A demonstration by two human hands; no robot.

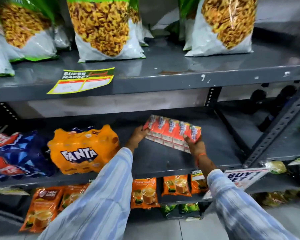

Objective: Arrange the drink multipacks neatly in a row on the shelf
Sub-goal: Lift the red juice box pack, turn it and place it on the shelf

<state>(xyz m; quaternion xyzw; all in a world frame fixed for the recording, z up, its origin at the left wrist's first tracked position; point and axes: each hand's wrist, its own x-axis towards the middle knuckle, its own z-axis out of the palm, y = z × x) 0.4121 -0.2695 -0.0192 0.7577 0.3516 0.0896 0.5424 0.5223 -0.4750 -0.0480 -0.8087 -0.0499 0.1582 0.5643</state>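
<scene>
Orange juice-carton multipack (173, 133), tilted, gripped at its two ends over the grey middle shelf (163, 161): left hand (139, 135) with fingers curled round the left end, right hand (195, 144) with fingers closed on the right end. Left of it on the same shelf lie an orange Fanta multipack (81, 151) and, touching that, a blue multipack (16, 155). Snack bags (102, 28) stand on the shelf above.

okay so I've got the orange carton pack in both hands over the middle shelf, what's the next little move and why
Probably slide the carton pack left toward the Fanta pack and square it up. Both hands hold it tilted, with bare shelf between the two.
</scene>
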